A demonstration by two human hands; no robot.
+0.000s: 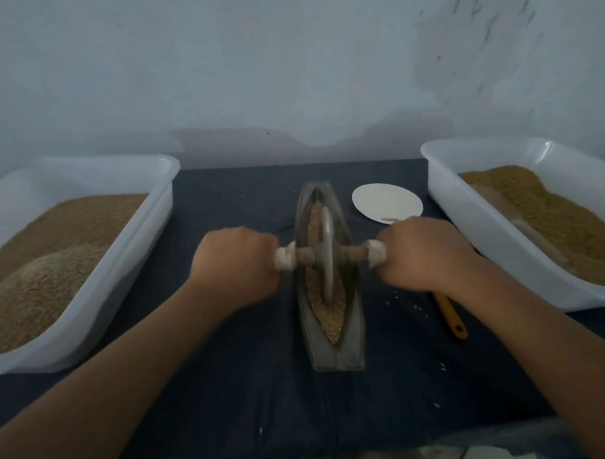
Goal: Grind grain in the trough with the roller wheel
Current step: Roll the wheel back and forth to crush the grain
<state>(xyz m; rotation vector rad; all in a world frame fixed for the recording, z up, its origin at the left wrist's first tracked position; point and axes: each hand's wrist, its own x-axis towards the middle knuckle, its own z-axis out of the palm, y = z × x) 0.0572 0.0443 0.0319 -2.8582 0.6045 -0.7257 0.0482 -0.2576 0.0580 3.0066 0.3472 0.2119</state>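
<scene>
Across a dark-clothed counter, two bare forearms are extended toward a boat-shaped trough set lengthwise at the centre. Grain is seen lying along the trough's channel from near tip to far end; at the near tip it looks coarse and largely whole, though the picture is too soft for certainty. The roller wheel is stood upright in the channel about midway, its axle held crosswise: the left grip is clamped round the pale handle on one side, the right grip round the handle on the other. Grinding is judged to be under way but far from finished, and many passes over the full length appear to be needed before the charge is reduced to meal. A few stray grains are scattered on the cloth to the right, beside a yellow-handled tool. Farther back a white plate is laid just right of the trough, and a left tub and a right tub are heaped with brown grain or meal below a pale wall.
</scene>
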